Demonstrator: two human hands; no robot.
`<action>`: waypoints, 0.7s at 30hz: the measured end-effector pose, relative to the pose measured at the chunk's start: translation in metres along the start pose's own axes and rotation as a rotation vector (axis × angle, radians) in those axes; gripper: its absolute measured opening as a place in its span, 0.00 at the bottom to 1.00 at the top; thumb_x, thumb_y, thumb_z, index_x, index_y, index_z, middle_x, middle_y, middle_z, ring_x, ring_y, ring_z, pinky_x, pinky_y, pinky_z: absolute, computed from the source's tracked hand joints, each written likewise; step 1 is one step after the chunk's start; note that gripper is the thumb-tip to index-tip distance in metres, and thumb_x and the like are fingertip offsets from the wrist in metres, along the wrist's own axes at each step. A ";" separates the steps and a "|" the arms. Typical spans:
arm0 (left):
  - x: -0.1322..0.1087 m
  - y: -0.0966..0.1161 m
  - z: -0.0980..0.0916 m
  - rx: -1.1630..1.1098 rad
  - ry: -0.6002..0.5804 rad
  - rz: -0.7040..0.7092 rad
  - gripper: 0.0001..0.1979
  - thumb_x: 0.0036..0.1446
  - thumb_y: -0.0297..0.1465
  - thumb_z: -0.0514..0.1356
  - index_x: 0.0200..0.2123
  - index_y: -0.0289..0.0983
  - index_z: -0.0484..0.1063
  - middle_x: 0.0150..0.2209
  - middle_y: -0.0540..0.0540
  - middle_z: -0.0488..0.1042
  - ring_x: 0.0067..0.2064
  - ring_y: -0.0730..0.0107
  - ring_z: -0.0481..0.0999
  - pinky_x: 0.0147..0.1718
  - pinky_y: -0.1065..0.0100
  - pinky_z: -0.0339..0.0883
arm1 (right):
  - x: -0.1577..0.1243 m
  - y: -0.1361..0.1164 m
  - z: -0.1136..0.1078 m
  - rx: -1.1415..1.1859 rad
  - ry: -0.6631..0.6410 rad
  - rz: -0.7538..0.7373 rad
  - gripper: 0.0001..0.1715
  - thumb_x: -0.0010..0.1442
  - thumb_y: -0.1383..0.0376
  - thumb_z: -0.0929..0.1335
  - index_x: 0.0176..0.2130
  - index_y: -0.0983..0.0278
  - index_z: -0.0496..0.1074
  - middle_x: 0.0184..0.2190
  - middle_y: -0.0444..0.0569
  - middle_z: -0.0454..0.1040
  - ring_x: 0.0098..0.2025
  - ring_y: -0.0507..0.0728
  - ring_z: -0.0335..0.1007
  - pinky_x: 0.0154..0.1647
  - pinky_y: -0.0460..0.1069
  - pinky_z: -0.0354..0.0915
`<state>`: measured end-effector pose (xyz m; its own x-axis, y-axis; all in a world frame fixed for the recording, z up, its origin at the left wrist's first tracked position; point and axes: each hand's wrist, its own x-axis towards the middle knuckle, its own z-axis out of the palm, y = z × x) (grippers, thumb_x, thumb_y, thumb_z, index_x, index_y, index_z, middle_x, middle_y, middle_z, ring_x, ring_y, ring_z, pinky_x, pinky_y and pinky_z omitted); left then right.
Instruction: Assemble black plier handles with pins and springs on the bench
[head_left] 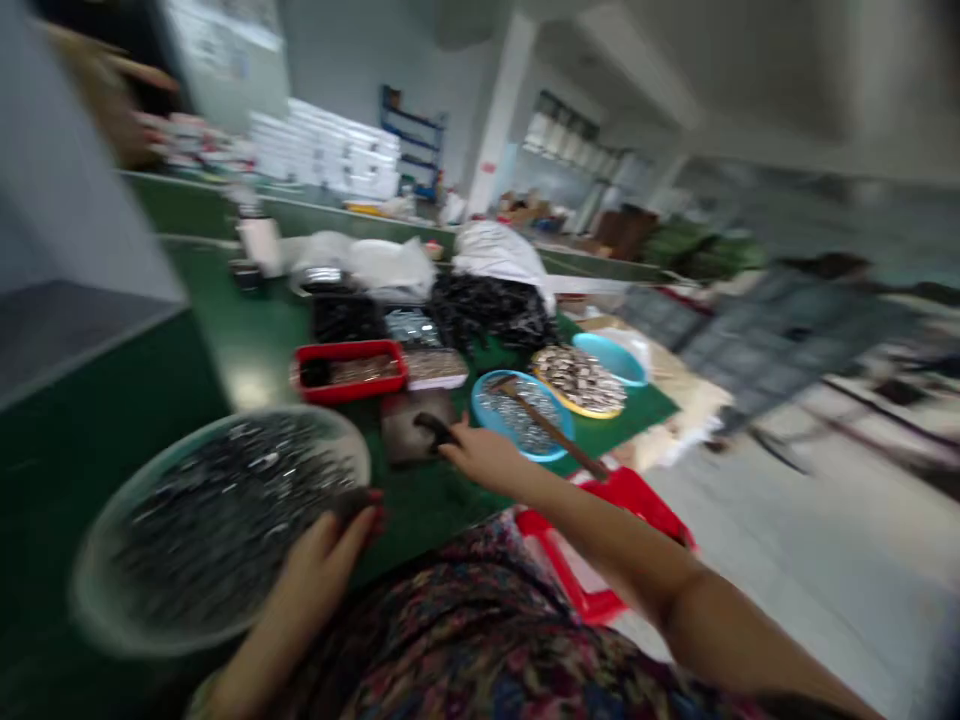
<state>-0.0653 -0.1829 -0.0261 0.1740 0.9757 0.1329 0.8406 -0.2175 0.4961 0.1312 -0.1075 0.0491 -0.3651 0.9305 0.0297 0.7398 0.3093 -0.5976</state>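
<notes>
My right hand (pixel 484 455) is closed on a black curved piece (pixel 433 430), held over a small square metal plate (pixel 401 445) on the green table. At the near rim of a large round tub (pixel 358 445) is my left hand (pixel 334 545), its fingers pinched on a small dark piece (pixel 352 503) that blur keeps from being named. Many small dark and shiny parts (pixel 240 500) fill that tub. Beyond the plate stands a red tray (pixel 349 393) of small parts.
To the right, a blue basin (pixel 480 405) holds small metal parts, with a hammer-like wooden-handled tool (pixel 559 435) across it. A yellow-rimmed dish (pixel 589 408) and another blue basin (pixel 611 360) stand behind. Red trays (pixel 645 495) sit at my right. Black strips (pixel 491 310) are heaped at the back.
</notes>
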 end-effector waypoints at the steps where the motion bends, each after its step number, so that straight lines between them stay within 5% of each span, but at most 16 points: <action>1: -0.007 0.008 0.003 -0.039 0.025 -0.107 0.19 0.63 0.34 0.45 0.53 0.49 0.67 0.44 0.48 0.79 0.45 0.64 0.77 0.41 0.59 0.74 | 0.003 -0.004 0.011 0.011 -0.037 -0.065 0.13 0.63 0.58 0.61 0.37 0.62 0.70 0.33 0.55 0.75 0.41 0.65 0.74 0.45 0.59 0.66; 3: -0.009 0.014 0.001 -0.290 0.142 -0.200 0.16 0.65 0.36 0.48 0.52 0.42 0.66 0.48 0.44 0.77 0.46 0.65 0.76 0.43 0.62 0.74 | 0.012 -0.014 0.037 0.130 0.004 -0.190 0.18 0.65 0.53 0.58 0.43 0.61 0.69 0.37 0.54 0.76 0.42 0.62 0.74 0.44 0.56 0.68; 5: -0.009 0.004 -0.016 -0.331 0.287 -0.249 0.17 0.65 0.37 0.50 0.54 0.39 0.64 0.49 0.43 0.75 0.47 0.66 0.75 0.44 0.65 0.73 | 0.020 -0.026 0.063 0.252 -0.134 -0.265 0.22 0.66 0.51 0.57 0.48 0.62 0.66 0.34 0.53 0.76 0.38 0.61 0.75 0.39 0.54 0.71; 8: -0.041 -0.029 -0.068 -0.177 0.413 -0.411 0.13 0.66 0.36 0.49 0.47 0.37 0.67 0.44 0.44 0.76 0.43 0.70 0.74 0.42 0.69 0.71 | 0.025 -0.041 0.093 0.303 -0.358 -0.514 0.30 0.63 0.50 0.60 0.58 0.64 0.61 0.42 0.56 0.75 0.45 0.62 0.74 0.45 0.56 0.71; 11: -0.104 -0.067 -0.131 0.087 0.414 -0.682 0.16 0.66 0.39 0.48 0.40 0.36 0.70 0.35 0.46 0.76 0.34 0.71 0.73 0.36 0.69 0.69 | 0.032 -0.047 0.108 0.241 -0.486 -0.638 0.31 0.62 0.51 0.63 0.59 0.61 0.63 0.50 0.56 0.72 0.47 0.61 0.73 0.50 0.57 0.69; 13: -0.141 -0.099 -0.165 0.182 0.435 -0.808 0.15 0.63 0.40 0.52 0.37 0.33 0.71 0.35 0.42 0.76 0.35 0.66 0.74 0.36 0.67 0.67 | 0.041 -0.050 0.114 0.211 -0.580 -0.643 0.26 0.61 0.51 0.63 0.54 0.61 0.69 0.49 0.56 0.73 0.45 0.61 0.73 0.48 0.57 0.70; 15: -0.163 -0.132 -0.186 0.266 0.317 -0.914 0.14 0.61 0.39 0.54 0.36 0.33 0.71 0.36 0.40 0.76 0.38 0.63 0.75 0.39 0.66 0.66 | 0.050 -0.060 0.123 0.235 -0.679 -0.622 0.23 0.61 0.52 0.63 0.49 0.61 0.72 0.47 0.55 0.74 0.45 0.62 0.72 0.48 0.58 0.69; 21: -0.170 -0.189 -0.199 0.092 0.126 -0.978 0.15 0.58 0.39 0.57 0.32 0.32 0.74 0.33 0.39 0.77 0.39 0.59 0.75 0.42 0.63 0.66 | 0.058 -0.144 0.193 0.640 -1.062 -0.291 0.28 0.53 0.49 0.70 0.47 0.64 0.70 0.43 0.56 0.74 0.46 0.62 0.73 0.51 0.60 0.68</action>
<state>-0.3558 -0.3131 0.0282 -0.6694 0.7136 -0.2067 0.6224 0.6906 0.3684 -0.1057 -0.1355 -0.0178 -0.9578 0.1392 -0.2516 0.2605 0.0496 -0.9642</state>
